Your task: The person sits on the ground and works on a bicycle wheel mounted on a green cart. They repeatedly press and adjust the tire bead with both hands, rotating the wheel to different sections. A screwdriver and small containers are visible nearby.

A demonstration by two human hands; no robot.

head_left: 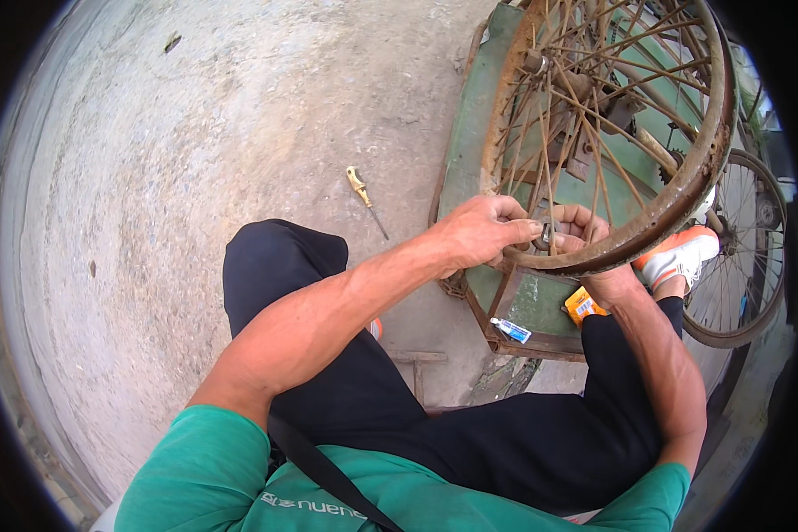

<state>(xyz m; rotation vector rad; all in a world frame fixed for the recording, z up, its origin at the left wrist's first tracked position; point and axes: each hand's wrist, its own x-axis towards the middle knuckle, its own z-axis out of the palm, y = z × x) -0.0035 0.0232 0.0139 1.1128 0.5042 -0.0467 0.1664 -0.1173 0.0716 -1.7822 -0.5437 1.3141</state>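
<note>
My left hand [492, 229] is closed at the lower rim of a rusty spoked bicycle wheel [683, 208], its thumb and fingertips by a small dark metal piece [546, 234] among the spokes. From the other side, my right hand [585, 230] curls its fingers onto that piece, partly hidden behind spokes and rim. What my left fingertips grip is too small to name. Under the wheel is a worn green metal cart bed [465, 160], on which a white-and-blue tube [511, 329] and an orange packet [582, 304] lie.
A yellow-handled screwdriver [361, 191] lies on the concrete ground [195, 133] left of the cart. A second wheel [731, 301] stands at the right behind my sneaker [687, 257]. A metal bar [417, 359] shows between my dark-trousered legs.
</note>
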